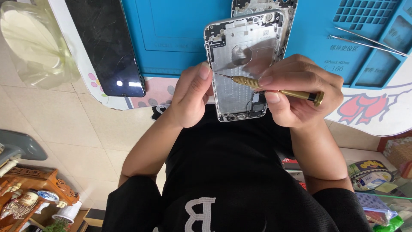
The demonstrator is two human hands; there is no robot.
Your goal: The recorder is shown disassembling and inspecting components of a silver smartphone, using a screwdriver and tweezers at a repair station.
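I see the phone shell (244, 64), a bare silver metal housing with rounded corners, held over the blue mat (180, 38). My left hand (191, 96) grips its edge, fingers pressed together. My right hand (300, 92) pinches a slim brass screwdriver (274, 88), tip touching the shell's inside. Steel tweezers (369, 41) lie on the mat.

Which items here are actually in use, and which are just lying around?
In use:
left hand gripping the phone housing
opened silver phone housing
right hand holding the brass precision screwdriver, tip near the left edge of the housing

Lying about:
black phone screen
tweezers
blue repair mat
second housing behind the first
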